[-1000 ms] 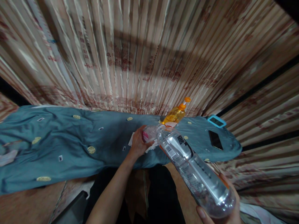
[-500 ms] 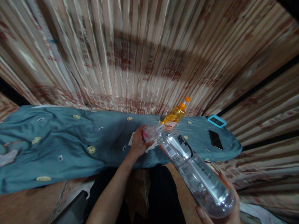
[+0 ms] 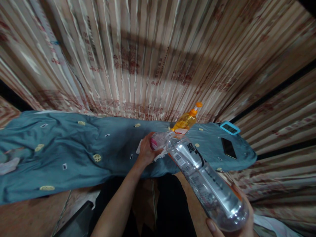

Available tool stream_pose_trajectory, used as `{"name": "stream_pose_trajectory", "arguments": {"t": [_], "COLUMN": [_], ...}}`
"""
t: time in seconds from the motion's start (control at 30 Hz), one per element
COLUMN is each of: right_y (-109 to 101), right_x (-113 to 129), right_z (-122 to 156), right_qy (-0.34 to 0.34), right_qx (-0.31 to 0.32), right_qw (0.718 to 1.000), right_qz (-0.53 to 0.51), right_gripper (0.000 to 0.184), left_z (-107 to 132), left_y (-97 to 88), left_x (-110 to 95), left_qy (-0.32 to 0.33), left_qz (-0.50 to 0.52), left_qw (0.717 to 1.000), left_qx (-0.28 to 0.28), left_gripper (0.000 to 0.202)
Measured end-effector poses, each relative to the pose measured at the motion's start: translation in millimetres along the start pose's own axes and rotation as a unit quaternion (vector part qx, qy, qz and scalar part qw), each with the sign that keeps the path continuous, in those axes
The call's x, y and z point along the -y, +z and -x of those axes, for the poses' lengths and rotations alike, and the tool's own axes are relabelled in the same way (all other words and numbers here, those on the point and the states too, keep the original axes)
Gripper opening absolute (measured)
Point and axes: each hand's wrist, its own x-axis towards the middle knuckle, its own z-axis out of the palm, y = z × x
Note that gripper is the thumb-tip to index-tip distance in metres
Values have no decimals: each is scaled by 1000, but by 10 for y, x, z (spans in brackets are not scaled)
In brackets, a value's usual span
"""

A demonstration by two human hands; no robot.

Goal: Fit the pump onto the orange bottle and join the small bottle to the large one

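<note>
My right hand (image 3: pixel 243 210) is wrapped round the base of a large clear plastic bottle (image 3: pixel 209 184) with a silver label. The bottle is tilted, its neck end pointing down and left. My left hand (image 3: pixel 147 149) grips a small clear bottle (image 3: pixel 158 140) with a pink patch. The neck of the large bottle meets the mouth of the small one; whether liquid passes cannot be made out. White tissue (image 3: pixel 161 154) lies under the small bottle. Just behind stands an orange pump bottle (image 3: pixel 185 121) with amber liquid.
A teal patterned cloth (image 3: pixel 116 135) covers the long narrow surface. To the right lie a black phone (image 3: pixel 228 147) and a blue-framed digital timer (image 3: pixel 229 128). Pleated curtains (image 3: pixel 138 65) hang behind. White crumpled material (image 3: pixel 9 166) is at far left.
Almost nothing differs. Both bottles and both hands keep the same positions, with only a slight shift of the whole view.
</note>
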Motion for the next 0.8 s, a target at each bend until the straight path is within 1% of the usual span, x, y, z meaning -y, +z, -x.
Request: {"name": "stream_pose_trajectory", "arguments": {"t": [0.13,0.27,0.57,0.8], "right_y": [18,15,51,39], "right_x": [10,1,54,50], "right_z": [24,21,32,27], "right_qy": [22,7,30,16], "right_qx": [1,-5,-10,-7], "right_qw": [1000,1000,999,999], "right_qz": [-18,-3,-34,-27], "right_gripper": [101,103,103,103], "left_z": [3,1,2,-2], "left_y": [4,19,22,16], "left_x": [21,60,51,61], "left_qy": [4,6,9,8], "left_qz": [4,2,5,9], "left_qw": [1000,1000,1000,1000], "left_qx": [-6,-7,-11,-10], "left_gripper": [79,81,80,81]}}
